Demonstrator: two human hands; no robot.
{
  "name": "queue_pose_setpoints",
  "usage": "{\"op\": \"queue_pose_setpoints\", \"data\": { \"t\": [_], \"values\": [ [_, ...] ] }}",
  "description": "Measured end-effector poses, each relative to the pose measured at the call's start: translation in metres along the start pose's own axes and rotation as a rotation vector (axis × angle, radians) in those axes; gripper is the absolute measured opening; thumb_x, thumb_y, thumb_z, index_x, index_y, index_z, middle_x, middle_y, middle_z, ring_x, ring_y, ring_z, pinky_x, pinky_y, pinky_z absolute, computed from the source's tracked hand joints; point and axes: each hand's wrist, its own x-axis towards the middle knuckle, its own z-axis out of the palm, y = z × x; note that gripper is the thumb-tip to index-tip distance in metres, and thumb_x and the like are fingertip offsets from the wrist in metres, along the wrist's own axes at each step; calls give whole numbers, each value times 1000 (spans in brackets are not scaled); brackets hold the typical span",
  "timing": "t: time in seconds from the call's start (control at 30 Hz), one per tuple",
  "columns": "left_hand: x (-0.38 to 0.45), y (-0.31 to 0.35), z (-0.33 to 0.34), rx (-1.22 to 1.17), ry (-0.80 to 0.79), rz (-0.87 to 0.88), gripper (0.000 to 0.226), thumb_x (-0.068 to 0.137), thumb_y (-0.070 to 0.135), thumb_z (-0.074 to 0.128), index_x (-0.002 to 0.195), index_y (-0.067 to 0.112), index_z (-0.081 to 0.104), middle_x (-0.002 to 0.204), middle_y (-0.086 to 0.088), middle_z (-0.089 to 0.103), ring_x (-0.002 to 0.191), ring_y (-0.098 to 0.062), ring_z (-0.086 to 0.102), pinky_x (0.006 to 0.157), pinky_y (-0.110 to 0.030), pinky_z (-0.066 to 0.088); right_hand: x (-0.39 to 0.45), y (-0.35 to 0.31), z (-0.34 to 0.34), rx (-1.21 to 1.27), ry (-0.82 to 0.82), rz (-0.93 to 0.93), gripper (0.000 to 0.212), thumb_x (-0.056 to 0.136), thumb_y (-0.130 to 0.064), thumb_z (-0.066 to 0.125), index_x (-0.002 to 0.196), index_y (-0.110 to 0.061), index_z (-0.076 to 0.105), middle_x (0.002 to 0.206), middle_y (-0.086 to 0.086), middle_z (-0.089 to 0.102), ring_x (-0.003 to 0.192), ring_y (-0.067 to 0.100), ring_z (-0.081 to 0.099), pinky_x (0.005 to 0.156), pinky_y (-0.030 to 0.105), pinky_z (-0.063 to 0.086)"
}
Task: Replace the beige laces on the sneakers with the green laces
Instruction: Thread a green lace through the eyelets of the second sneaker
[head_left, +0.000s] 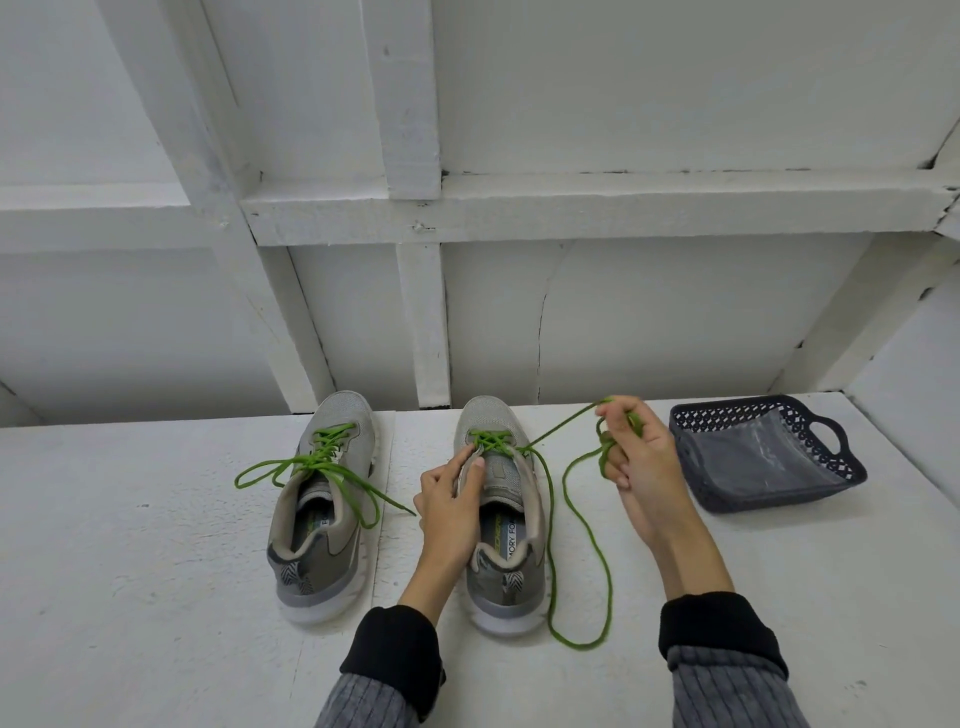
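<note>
Two grey sneakers stand side by side on a white surface, toes pointing away from me. The left sneaker (324, 499) is laced with a green lace (291, 467) whose loose loops lie over its sides. The right sneaker (501, 519) has a green lace (571, 467) crossed through its front eyelets. My left hand (452, 499) pinches the tongue and upper edge of the right sneaker. My right hand (634, 447) is raised to the right of the shoe, shut on the green lace, pulling one strand taut. A long slack loop of it trails toward me. No beige laces are in view.
A dark plastic basket (841, 452) with a handle and a clear liner sits at the right, close to my right hand. A white framed wall (415, 208) rises just behind the sneakers.
</note>
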Motion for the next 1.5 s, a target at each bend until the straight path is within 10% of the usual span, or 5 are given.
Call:
{"op": "queue_pose_setpoints", "data": {
  "t": [0.1,0.3,0.47,1.17,1.5],
  "values": [
    [-1,1,0,14,4,0,24,98,43,50,122,45,54,115,6,41,114,-11,25,102,-26,18,-3,-6,3,86,-37,-21,18,92,-27,50,87,-10,56,101,9,67,42,4,21,35,16,20],
    [-1,2,-1,14,11,-11,21,97,44,51,118,47,53,115,7,41,117,-11,25,110,-34,21,4,15,2,-286,23,59,17,98,-30,51,86,-18,54,62,-1,49,47,10,27,38,18,22],
    [-2,4,-1,33,27,-14,23,97,44,50,119,46,55,115,7,40,117,-11,25,110,-33,21,15,50,8,-765,-105,114,20,89,-41,64,106,-32,69,111,-16,64,103,2,52,88,24,40],
    [-6,8,-2,211,37,-4,29,99,48,42,125,45,55,113,9,42,108,-12,27,100,-38,21,7,81,32,-423,277,313,15,96,-15,46,84,-8,53,82,5,60,73,16,53,68,33,45],
    [-3,8,-6,419,44,69,38,96,55,44,131,45,55,117,8,46,119,-17,35,100,-41,24,7,65,-17,-1273,256,199,10,94,-19,46,93,-11,51,80,3,55,71,23,54,59,29,38]
  ]
}}
